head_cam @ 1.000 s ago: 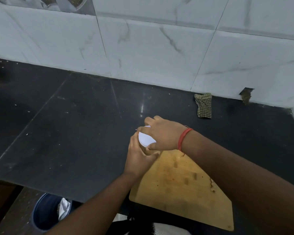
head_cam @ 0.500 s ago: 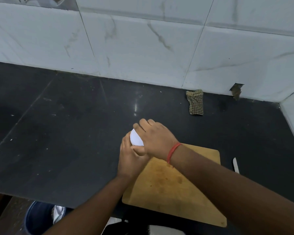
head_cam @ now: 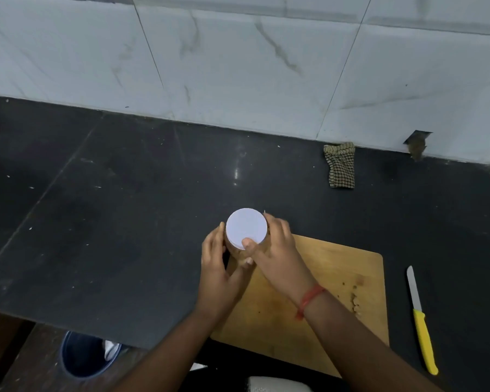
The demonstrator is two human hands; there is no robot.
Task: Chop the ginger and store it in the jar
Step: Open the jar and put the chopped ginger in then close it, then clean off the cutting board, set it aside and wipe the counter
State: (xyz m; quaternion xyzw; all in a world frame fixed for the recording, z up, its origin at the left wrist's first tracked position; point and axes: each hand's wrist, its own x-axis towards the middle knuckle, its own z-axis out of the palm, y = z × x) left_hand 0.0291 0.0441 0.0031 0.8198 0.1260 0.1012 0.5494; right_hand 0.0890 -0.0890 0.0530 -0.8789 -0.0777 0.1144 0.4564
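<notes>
both hands close around the jar at the far-left corner of the cutting board. left hand wraps the jar's body from nine o'clock, fingers curled round it. right hand grips from three o'clock, its thumb lying on the edge of the white lid, which sits on the jar. ginger crumbs lie near the board's three o'clock edge. a yellow-handled knife rests on the black counter, just beside the board at three o'clock. a checked cloth lies against the wall at one o'clock.
</notes>
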